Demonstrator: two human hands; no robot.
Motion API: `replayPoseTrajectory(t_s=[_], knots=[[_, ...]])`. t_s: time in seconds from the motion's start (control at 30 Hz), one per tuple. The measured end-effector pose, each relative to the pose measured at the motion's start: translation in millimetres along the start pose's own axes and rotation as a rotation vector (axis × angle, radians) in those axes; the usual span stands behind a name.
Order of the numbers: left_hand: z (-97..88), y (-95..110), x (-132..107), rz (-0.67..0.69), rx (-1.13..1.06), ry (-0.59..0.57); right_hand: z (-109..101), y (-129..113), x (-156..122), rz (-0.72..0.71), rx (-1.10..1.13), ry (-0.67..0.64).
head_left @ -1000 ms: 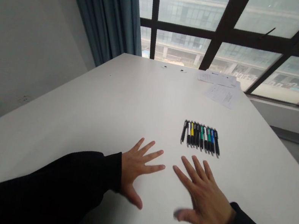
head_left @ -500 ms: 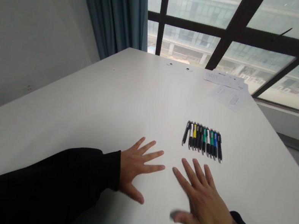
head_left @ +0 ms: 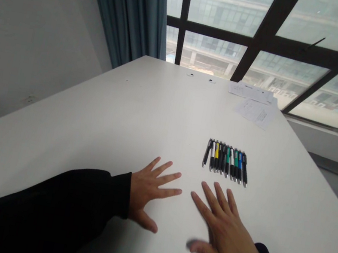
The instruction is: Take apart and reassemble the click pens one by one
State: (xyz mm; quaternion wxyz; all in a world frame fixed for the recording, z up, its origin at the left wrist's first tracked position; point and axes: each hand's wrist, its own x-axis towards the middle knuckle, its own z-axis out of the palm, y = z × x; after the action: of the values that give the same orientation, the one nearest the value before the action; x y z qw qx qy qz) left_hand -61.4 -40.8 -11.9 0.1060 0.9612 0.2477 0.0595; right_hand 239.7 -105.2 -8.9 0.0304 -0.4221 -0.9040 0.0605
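Observation:
Both of my hands lie flat on a white table (head_left: 100,105), palms down, fingers spread and empty. My left hand (head_left: 147,190) comes out of a black sleeve and points toward the table's middle. My right hand (head_left: 223,234) sits beside it, a short gap between the two. A tidy row of several pens (head_left: 226,160), side by side with black, white, yellow, green and blue barrels, lies just beyond my right hand's fingertips, not touched by either hand.
A few printed paper sheets (head_left: 254,104) lie at the far right corner of the table. Two small dark spots (head_left: 200,78) mark the far edge. A large window with dark frames and a blue curtain (head_left: 130,10) stand behind; a grey wall runs along the left.
Both hands have stayed flat and spread, sliding slightly toward me. The view has shifted a little; the pens have not been moved.

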Motion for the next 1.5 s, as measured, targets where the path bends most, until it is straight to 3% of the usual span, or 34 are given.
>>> replayPoseTrajectory(t_s=[1.5], knots=[[-0.1, -0.3, 1.2, 0.005, -0.01, 0.008, -1.6, -0.1, 1.0, 0.024, -0.037, -0.019]])
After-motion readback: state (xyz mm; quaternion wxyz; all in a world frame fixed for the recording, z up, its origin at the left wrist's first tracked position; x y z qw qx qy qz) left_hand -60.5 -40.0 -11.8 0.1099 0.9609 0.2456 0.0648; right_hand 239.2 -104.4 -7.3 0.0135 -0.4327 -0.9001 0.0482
